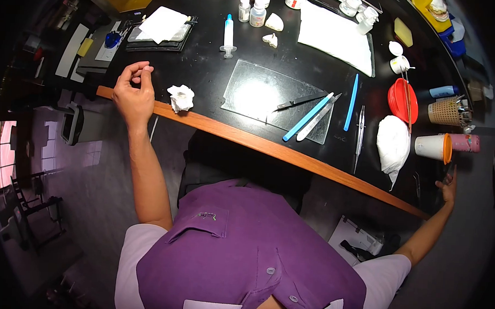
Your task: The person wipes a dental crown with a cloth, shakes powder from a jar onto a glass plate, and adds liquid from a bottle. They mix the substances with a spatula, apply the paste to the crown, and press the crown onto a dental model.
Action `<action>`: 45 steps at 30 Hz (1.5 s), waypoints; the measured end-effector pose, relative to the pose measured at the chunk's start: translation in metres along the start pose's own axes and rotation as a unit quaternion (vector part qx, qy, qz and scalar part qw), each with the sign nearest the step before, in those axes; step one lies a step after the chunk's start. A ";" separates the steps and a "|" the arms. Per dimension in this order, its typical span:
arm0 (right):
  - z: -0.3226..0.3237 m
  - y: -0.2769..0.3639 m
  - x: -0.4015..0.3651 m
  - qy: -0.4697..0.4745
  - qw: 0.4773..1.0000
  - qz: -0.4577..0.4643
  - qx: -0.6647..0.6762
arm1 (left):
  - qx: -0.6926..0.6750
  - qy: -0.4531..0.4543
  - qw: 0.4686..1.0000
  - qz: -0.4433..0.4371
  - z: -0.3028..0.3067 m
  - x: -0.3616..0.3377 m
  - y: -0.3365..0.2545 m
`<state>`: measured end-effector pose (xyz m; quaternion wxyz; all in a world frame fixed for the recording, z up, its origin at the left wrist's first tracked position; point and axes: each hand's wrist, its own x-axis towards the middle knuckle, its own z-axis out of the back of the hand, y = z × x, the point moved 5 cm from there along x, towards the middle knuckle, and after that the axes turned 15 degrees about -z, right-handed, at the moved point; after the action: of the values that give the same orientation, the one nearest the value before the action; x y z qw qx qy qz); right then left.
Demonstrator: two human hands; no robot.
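My left hand (135, 94) rests at the table's front left edge, its fingers loosely bent and nothing visible in them. A crumpled white tissue (181, 98) lies just to its right, apart from it. Far to the right, my right hand (449, 186) is beside the table's corner with fingers spread, holding nothing I can see. Nearest to it stand a white cup with an orange rim (433, 146) and a pink can (467, 143). Across the glass plate (250, 91) lie a dark-handled knife (302, 101), a blue stick (309, 117) and a silver scalpel-like tool (318, 120).
Tweezers (359, 140), another blue stick (351, 102), a folded white cloth (393, 145) and a red dish (400, 100) lie on the right. A syringe (228, 37), bottles (258, 14) and plaster pieces (274, 22) stand farther back. A wooden strip (248, 137) edges the table.
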<state>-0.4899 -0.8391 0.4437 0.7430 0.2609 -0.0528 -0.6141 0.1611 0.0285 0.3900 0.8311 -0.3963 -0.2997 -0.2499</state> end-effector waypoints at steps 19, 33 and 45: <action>-0.008 0.033 -0.030 -0.050 0.997 -0.013 -0.056 | -0.047 0.022 0.998 -0.020 -0.007 -0.007 0.062; 0.010 0.041 -0.043 -0.189 0.970 -0.018 -0.154 | -0.072 0.020 0.997 -0.018 -0.008 -0.007 0.053; -0.044 0.070 -0.169 -0.113 0.987 0.023 0.112 | -0.051 0.024 0.998 -0.004 -0.002 -0.007 0.042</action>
<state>-0.4506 -0.6585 0.4783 0.7121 0.2698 -0.2106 -0.6131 0.1847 0.0520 0.3627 0.8155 -0.4313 -0.2682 -0.2776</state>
